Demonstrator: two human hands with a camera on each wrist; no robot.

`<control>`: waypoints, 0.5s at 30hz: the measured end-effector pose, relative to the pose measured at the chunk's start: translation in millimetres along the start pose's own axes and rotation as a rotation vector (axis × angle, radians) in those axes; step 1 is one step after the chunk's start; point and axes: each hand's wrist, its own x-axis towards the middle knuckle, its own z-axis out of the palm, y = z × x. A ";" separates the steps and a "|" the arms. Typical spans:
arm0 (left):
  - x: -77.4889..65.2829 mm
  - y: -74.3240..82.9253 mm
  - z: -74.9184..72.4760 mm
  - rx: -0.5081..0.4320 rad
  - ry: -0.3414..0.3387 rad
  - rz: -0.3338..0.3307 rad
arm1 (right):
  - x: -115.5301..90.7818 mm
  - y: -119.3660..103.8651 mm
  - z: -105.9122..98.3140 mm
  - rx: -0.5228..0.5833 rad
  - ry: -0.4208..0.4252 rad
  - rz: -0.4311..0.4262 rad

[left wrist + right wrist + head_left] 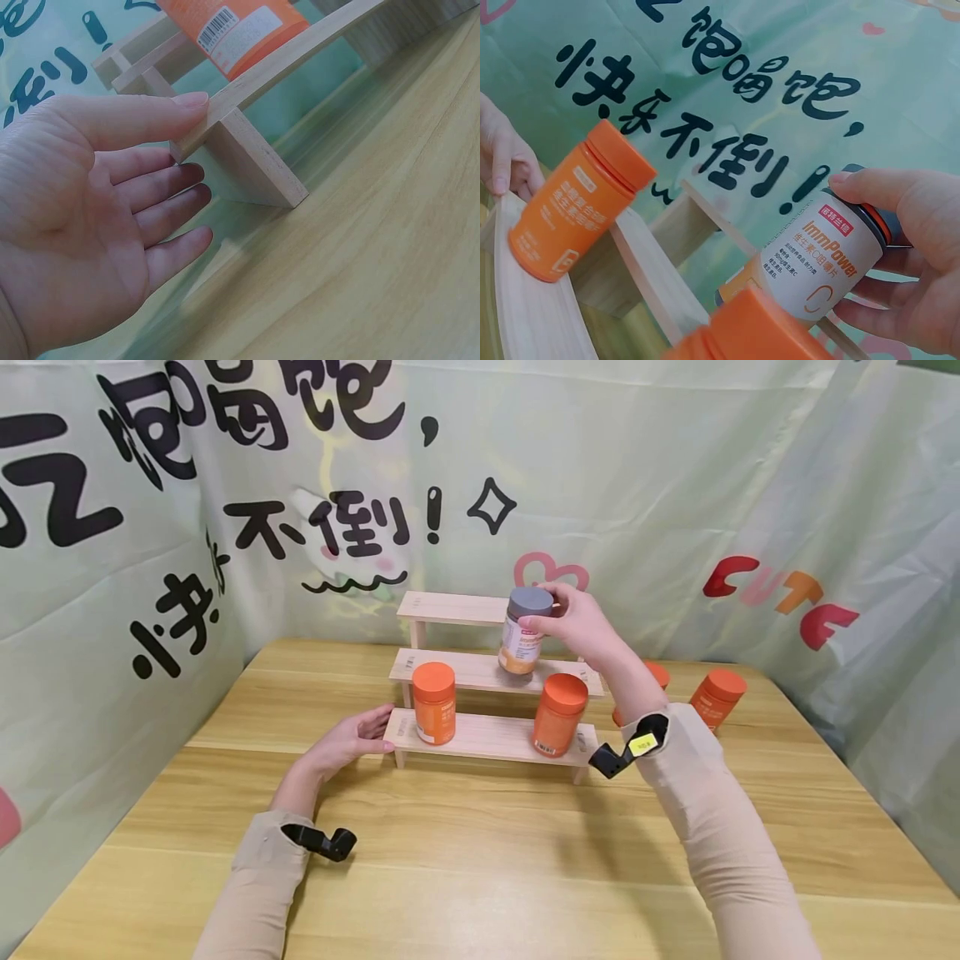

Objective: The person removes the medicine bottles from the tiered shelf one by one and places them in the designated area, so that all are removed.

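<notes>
My right hand grips a grey-lidded supplement bottle near its top, thumb on one side and fingers on the other. Slightly tilted, the bottle is over the middle step of a three-tier wooden display rack; whether its base touches the step I cannot tell. At the lowest step's left end is my left hand. In the left wrist view its thumb touches the board's edge, while the other fingers extend loosely beside the rack. On that step stand two orange bottles, one left, one right.
Right of the rack, two more orange bottles stand on the table, one in view and one partly hidden by my right arm. A printed cloth backdrop hangs behind and beside the wooden table.
</notes>
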 end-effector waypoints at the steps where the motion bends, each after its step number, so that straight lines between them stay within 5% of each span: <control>1: -0.1 -0.2 0.0 0.000 0.003 -0.002 | -0.7 0.7 -2.7 -0.003 0.004 0.002; 15: 0.1 0.1 0.3 0.009 0.009 -0.015 | -27.9 20.1 -54.4 -0.032 0.095 0.013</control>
